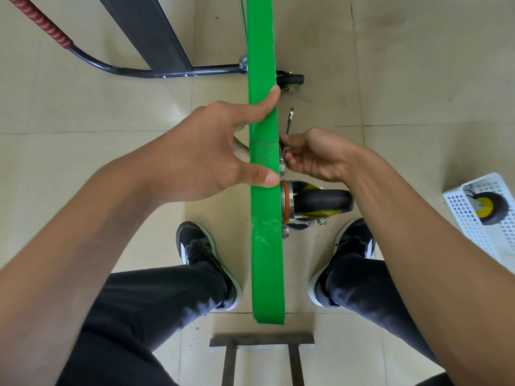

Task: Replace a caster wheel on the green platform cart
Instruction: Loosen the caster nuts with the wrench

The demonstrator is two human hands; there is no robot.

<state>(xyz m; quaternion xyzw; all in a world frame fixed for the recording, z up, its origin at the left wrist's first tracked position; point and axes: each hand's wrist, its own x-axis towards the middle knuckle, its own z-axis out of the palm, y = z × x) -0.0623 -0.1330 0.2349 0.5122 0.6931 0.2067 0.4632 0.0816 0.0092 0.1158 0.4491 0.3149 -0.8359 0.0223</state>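
The green platform cart (264,246) stands on its edge between my feet, seen as a narrow green strip. My left hand (211,151) grips that edge, thumb and forefinger lying across the top of it. A black caster wheel (320,203) with a yellow hub is mounted on the cart's right face. Just above it, my right hand (315,157) pinches a small metal wrench (289,121) at the caster's mounting plate. A second caster (289,79) sits farther along the cart.
A white perforated basket (473,227) at the right holds another yellow-hub caster (490,207). The cart's black handle with its red grip (47,26) lies on the tiled floor at upper left. A dark metal frame (262,341) is in front of my feet.
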